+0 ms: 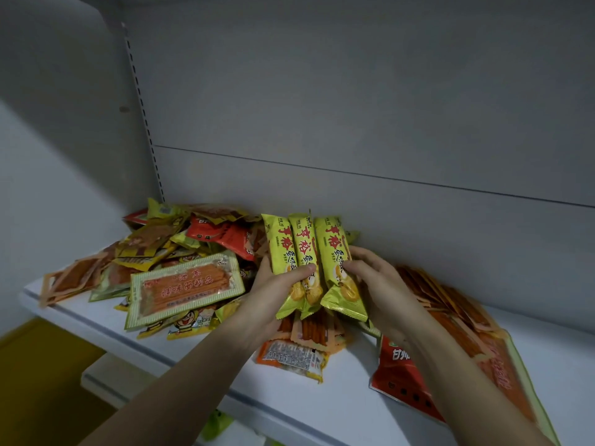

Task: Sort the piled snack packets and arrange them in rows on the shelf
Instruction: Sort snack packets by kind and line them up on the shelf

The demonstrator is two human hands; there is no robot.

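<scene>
Three long yellow-green snack packets (302,252) with red characters stand side by side above the white shelf (341,391). My left hand (273,291) grips the left two, thumb across their fronts. My right hand (373,284) holds the right packet by its side, fingers curled round it. To the left lies a mixed pile of snack packets (180,249), yellow, red and orange. On top of it sits a large clear packet of orange sticks (186,286) with a green border.
Orange stick packets (444,297) fan out along the back wall at the right. A red packet (402,375) and an orange-white one (293,355) lie near the shelf's front. The grey back panel (354,123) rises behind; a lower shelf (106,375) shows below left.
</scene>
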